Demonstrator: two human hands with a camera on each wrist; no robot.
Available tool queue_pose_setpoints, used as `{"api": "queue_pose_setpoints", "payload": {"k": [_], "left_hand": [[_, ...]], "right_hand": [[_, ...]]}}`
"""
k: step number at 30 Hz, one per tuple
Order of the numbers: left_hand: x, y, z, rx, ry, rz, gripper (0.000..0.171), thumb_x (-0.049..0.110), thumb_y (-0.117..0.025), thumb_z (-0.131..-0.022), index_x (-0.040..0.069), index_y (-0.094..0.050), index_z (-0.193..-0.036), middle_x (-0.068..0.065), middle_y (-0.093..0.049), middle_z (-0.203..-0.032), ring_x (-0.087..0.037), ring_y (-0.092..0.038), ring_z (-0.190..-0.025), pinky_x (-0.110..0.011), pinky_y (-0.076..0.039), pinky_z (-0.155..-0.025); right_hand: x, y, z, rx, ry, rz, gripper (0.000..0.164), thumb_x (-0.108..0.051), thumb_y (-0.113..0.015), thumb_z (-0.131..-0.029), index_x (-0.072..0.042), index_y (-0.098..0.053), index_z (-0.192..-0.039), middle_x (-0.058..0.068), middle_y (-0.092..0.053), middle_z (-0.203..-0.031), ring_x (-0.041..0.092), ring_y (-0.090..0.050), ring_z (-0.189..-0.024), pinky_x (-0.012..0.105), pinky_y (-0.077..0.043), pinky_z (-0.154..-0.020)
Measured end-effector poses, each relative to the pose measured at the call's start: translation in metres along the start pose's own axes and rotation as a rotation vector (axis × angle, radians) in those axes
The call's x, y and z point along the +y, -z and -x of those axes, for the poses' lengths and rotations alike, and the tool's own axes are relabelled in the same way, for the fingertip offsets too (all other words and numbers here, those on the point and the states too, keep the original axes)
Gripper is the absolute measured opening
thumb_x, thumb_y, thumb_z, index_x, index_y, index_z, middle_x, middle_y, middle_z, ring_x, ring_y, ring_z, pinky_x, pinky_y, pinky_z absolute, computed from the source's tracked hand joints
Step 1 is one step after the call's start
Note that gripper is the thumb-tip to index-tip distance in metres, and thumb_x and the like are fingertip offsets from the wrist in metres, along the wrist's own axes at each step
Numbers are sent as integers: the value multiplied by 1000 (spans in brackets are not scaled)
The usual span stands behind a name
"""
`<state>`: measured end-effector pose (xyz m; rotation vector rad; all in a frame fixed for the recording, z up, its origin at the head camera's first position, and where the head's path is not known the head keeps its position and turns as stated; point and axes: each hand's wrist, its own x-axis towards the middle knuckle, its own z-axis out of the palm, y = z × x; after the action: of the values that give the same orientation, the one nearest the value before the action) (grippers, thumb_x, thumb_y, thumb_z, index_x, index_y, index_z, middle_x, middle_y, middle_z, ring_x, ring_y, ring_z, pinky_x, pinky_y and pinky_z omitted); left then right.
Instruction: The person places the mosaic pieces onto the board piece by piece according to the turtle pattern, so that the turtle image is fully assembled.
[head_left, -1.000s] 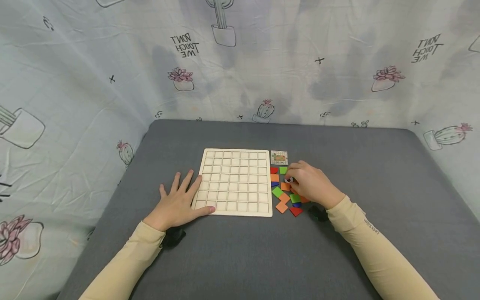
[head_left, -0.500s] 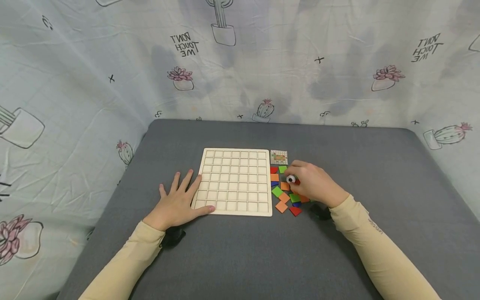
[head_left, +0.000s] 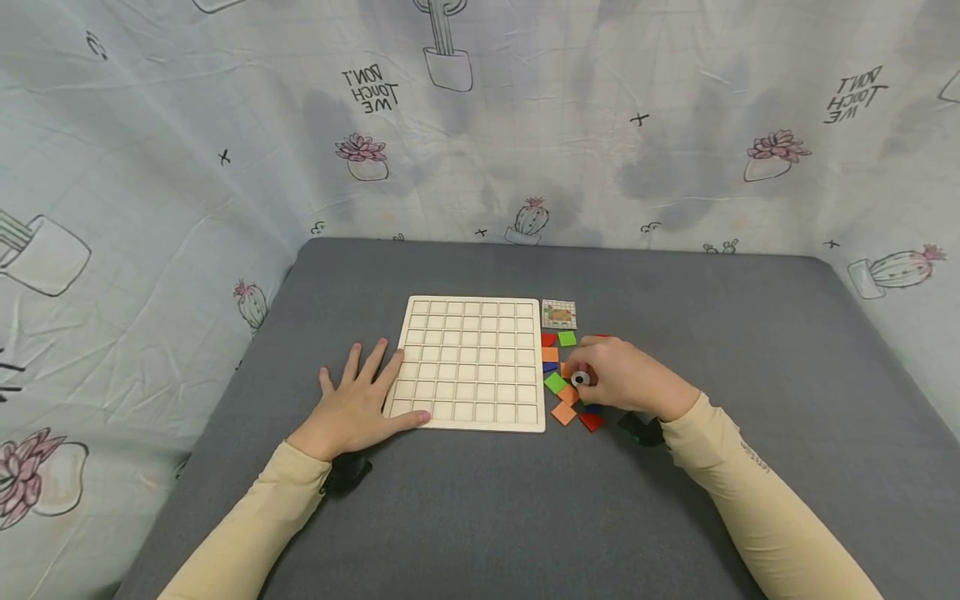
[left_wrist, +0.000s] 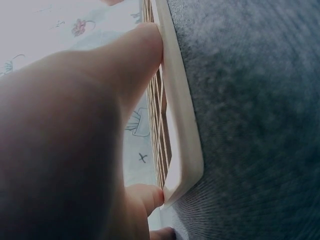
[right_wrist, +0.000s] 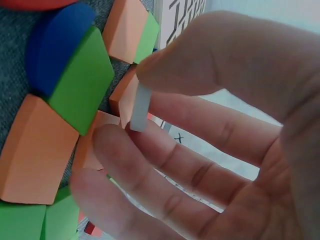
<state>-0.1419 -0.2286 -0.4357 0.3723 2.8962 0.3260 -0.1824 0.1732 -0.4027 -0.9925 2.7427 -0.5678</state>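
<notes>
A pale wooden board point(head_left: 472, 367) with a grid of square recesses lies flat on the table. My left hand point(head_left: 352, 412) is spread at its left side, fingertips at the left edge and thumb over the front edge; the left wrist view shows the thumb point(left_wrist: 145, 45) on the rim. Over the loose coloured pieces, my right hand point(head_left: 637, 379) pinches a small white disc with a black centre point(head_left: 581, 378), like an eye. Seen edge-on in the right wrist view, that white disc point(right_wrist: 141, 107) sits between thumb and fingertips.
Several flat pieces lie right of the board, among them a green square point(head_left: 567, 338), an orange square point(head_left: 564, 413) and a red piece point(head_left: 592, 422). A small printed pattern card point(head_left: 558, 314) lies behind them. A patterned cloth point(head_left: 480, 125) hangs behind the grey table point(head_left: 465, 517).
My right hand has shifted slightly toward the front with the white disc, covering some front pieces and uncovering a red one behind it. My left hand has stayed in place.
</notes>
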Motion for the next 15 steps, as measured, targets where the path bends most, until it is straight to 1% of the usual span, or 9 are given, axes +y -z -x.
{"api": "queue_pose_setpoints", "payload": {"k": [6, 10, 15], "left_hand": [[0, -1, 1, 2, -4, 19, 111, 83, -54, -89, 16, -18, -169, -20, -8, -175, -55, -1, -158, -91, -4, -105], [-2, -1, 1, 4, -3, 23, 111, 84, -55, -88, 16, -18, -169, -19, -8, -175, -55, -1, -158, -91, -4, -106], [-4, -3, 1, 4, 0, 15, 112, 86, -53, -88, 17, -17, -169, -18, -7, -175, -54, 0, -158, -91, -3, -106]], "right_hand": [[-4, -1, -3, 29, 5, 7, 16, 0, -72, -88, -13, -78, -96, -1, -61, -88, 8, -47, -69, 26, -43, -61], [-9, -5, -8, 87, 19, 21, 13, -1, -72, -87, -12, -76, -93, -1, -59, -86, 7, -47, -68, 25, -42, -61], [-15, -8, -19, 153, 61, 6, 13, -1, -73, -86, -8, -77, -97, 1, -61, -88, 7, -48, -67, 24, -44, -61]]}}
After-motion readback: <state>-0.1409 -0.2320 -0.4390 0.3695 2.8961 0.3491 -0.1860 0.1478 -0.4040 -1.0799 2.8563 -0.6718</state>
